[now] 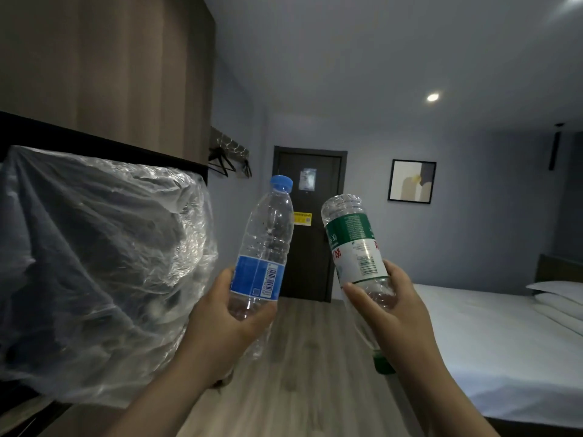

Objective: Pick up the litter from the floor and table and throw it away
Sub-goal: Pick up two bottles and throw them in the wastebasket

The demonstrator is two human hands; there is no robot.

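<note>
Hidden bits first: green cap (383,364) of the right bottle only partly visible below the right wrist, neck blocked by the palm; base of the left bottle sits behind the left fingers; label text on both too small to read beyond a barcode on each. Whatever is under the clear plastic bag (104,266) at left is just dark blurry shapes, can't identify; bag is cut off by the left frame edge. Bed (492,335) cut off at right and bottom, pillows (558,298) half out of frame. Notice on the dark door (310,222) unreadable. Left hand (227,323) raised at mid-frame, forearm coming up from the bottom edge, fingers wrapped around the lower part of the blue-label water bottle (263,247), thumb across the front below the label; bottle roughly upright, blue cap on top, leaning slightly right, looks empty. Right hand (394,310) raised to similar height, closed around the green-label bottle (355,244), which is inverted: base up, cap end down past the wrist, tilted to the left at the top. Bottles near each other, not touching, both held in air over the wood floor (303,373), in front of the door. Wooden cabinet panel (110,64) upper left, framed picture (411,181) on the right wall
</note>
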